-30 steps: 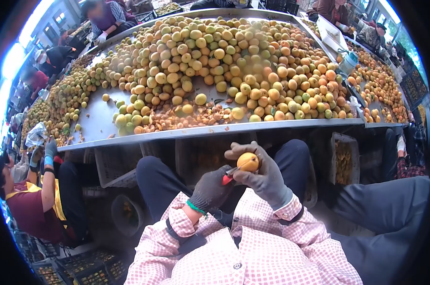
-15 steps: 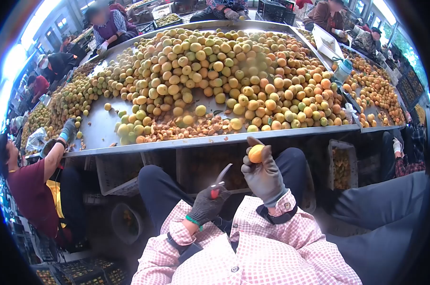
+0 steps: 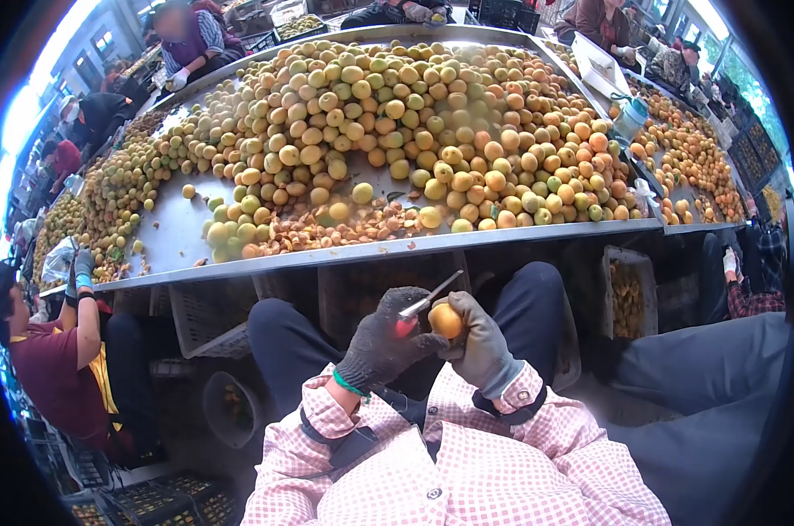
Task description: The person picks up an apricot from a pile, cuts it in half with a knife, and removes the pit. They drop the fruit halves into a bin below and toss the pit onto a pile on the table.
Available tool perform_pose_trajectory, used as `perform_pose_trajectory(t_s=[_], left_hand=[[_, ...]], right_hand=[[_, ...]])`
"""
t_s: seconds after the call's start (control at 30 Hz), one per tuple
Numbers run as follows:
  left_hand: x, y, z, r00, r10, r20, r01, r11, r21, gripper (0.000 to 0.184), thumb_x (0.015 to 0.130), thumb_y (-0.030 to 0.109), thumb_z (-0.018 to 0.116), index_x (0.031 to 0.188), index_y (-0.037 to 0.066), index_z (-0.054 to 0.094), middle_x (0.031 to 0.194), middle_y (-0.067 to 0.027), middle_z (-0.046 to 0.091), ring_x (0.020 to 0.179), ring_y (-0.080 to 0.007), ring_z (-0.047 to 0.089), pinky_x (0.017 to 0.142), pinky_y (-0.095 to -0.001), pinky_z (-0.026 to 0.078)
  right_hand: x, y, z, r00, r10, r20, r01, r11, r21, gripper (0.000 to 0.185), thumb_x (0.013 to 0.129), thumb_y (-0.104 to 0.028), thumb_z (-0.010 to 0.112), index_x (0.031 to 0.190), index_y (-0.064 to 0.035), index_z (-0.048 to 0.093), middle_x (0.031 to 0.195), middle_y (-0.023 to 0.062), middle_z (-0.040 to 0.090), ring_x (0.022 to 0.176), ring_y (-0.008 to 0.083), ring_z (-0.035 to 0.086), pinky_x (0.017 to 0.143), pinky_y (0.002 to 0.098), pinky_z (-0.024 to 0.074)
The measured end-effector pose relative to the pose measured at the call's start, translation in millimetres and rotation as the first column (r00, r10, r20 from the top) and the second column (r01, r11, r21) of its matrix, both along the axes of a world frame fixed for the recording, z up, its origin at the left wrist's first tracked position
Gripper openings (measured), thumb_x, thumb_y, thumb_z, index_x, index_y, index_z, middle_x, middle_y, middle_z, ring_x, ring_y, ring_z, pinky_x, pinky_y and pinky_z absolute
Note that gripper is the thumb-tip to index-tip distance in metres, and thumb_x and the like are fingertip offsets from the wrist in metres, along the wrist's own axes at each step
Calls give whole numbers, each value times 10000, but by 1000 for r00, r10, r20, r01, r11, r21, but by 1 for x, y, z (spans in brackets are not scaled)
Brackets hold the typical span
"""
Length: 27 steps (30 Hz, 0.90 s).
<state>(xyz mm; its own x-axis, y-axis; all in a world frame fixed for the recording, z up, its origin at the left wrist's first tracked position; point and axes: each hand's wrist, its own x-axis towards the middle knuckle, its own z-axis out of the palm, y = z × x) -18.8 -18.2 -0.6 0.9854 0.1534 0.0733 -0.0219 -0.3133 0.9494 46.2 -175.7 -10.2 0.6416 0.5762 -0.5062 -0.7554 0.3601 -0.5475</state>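
My left hand (image 3: 384, 344), in a dark knitted glove, is closed around a knife (image 3: 430, 294) with a red handle and a narrow blade pointing up and right. Beside it my right hand (image 3: 483, 346), in a grey coated glove, grips an orange-yellow apricot (image 3: 446, 321). The blade lies close against the top of this apricot; whether it cuts in I cannot tell. Both hands are together above my lap, in front of the metal table (image 3: 344, 258). On that table lies a big heap of apricots (image 3: 327, 114), with a pile of apricot halves or pieces (image 3: 344, 230) near the front edge.
Plastic crates (image 3: 206, 311) stand under the table, one holding fruit (image 3: 626, 298). A bucket (image 3: 230, 408) is on the floor at left. A co-worker in a maroon shirt (image 3: 50, 377) sits left; another person's leg (image 3: 704, 368) is close at right. A bottle (image 3: 630, 118) stands on the table.
My hands have come together: the right lowered the apricot toward the left, and the knife now lies against it. The co-worker at left has drawn an arm back.
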Motion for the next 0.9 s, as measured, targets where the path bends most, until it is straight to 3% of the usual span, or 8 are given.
perform_pose_trajectory(t_s=[0.13, 0.2, 0.53, 0.6, 0.7, 0.83, 0.87, 0.9], left_hand=[[4, -1, -5, 994, -73, 75, 65, 993, 100, 759, 642, 412, 835, 1236, 122, 462, 1097, -126, 625, 945, -319, 652, 771, -376, 525], [3, -2, -5, 991, -102, 83, 96, 992, 76, 777, 632, 420, 839, 1243, 127, 459, 1096, -120, 633, 953, -322, 651, 771, -378, 527], [9, -3, 0, 962, -170, 214, 118, 964, 237, 537, 681, 311, 808, 1142, 93, 640, 1046, -145, 665, 909, -319, 660, 741, -358, 525], [10, -8, -5, 940, -111, 324, 91, 993, 77, 492, 735, 256, 773, 1170, 78, 626, 1029, -142, 669, 888, -304, 668, 750, -344, 522], [5, -27, 3, 970, 59, 238, 35, 928, -372, 413, 824, 219, 707, 1178, 28, 613, 1093, -123, 658, 972, -218, 640, 842, -323, 484], [13, -24, 9, 995, 96, 27, -45, 675, -737, 400, 892, 268, 638, 1194, 11, 589, 1108, -102, 635, 1027, -153, 578, 894, -302, 455], [16, -20, 9, 996, 38, -80, -85, 633, -770, 413, 894, 288, 635, 1203, 18, 582, 1058, -94, 643, 1000, -143, 581, 862, -290, 469], [18, -21, 10, 987, 12, -157, -146, 444, -884, 507, 897, 414, 604, 1243, 51, 531, 969, -78, 630, 805, -145, 613, 666, -250, 495]], right_hand=[[-8, 1, -6, 853, 143, 502, -29, 973, -228, 181, 906, -235, 560, 1021, -97, 542, 932, 44, 529, 849, 147, 556, 640, 256, 497], [-9, -3, -12, 87, 425, 901, 368, 827, -426, 361, 784, -79, 660, 1114, 4, 541, 1068, 178, 572, 995, 327, 582, 932, 375, 450], [-19, 10, -19, 89, 302, 949, 521, 798, -302, 483, 768, -124, 657, 1216, -24, 507, 1095, 205, 560, 1038, 386, 554, 919, 412, 452], [-18, 23, -13, 83, 345, 935, 621, 716, -319, 375, 806, -134, 643, 1114, 48, 530, 1042, 198, 573, 950, 346, 591, 842, 381, 482], [-17, 36, 8, 450, 51, 891, 458, 844, -279, 183, 950, -183, 467, 916, -14, 527, 897, 139, 551, 761, 258, 552, 700, 338, 458], [-4, 47, 15, -64, 25, 998, 684, 729, 26, 238, 989, -173, 392, 819, -38, 488, 739, 29, 492, 652, 115, 477, 609, 252, 406], [-6, 43, 17, 429, -116, 896, 447, 889, -99, 284, 1002, -232, 375, 831, -49, 509, 743, 32, 487, 625, 120, 457, 591, 235, 385], [1, 39, 16, 508, -30, 861, 368, 911, -186, 318, 1006, -270, 364, 835, -51, 519, 735, 34, 486, 594, 121, 447, 561, 232, 375]])
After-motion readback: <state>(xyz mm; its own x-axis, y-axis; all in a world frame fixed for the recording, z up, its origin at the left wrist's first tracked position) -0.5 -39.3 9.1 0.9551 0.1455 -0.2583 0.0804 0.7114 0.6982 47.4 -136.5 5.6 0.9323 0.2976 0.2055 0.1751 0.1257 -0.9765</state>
